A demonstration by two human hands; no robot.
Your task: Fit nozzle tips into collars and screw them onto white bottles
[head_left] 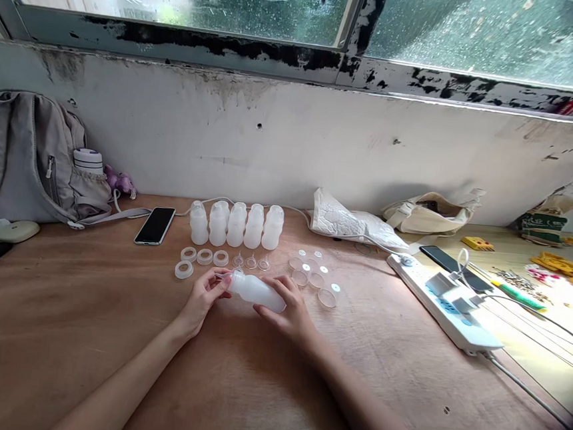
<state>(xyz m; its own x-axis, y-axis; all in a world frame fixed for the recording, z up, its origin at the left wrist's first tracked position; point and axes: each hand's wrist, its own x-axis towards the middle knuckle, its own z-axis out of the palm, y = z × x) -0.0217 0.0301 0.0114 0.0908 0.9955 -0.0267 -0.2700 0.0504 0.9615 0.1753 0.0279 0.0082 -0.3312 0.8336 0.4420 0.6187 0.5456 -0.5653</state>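
Note:
A frosted white baby bottle (260, 292) lies tilted on its side above the table, its mouth toward the left. My right hand (291, 306) is closed around its base end. At the bottle's mouth, my left hand (206, 296) pinches a small clear nipple (221, 275), partly hidden by the fingers. Just behind my hands are white collar rings (204, 257) and clear nipples (251, 261) standing on the table. Clear round caps (327, 298) and small white discs (335, 288) lie to the right. Behind them stand several upright frosted bottles (237, 225) in a row.
The wooden table (192, 381) meets a wall with a window above. A phone (155, 225) and a grey backpack (26, 152) are at left. At right are a power strip (444, 306) with chargers and cables, a dark phone (455, 267), a white padded bag (351, 222) and a beige pouch (431, 214).

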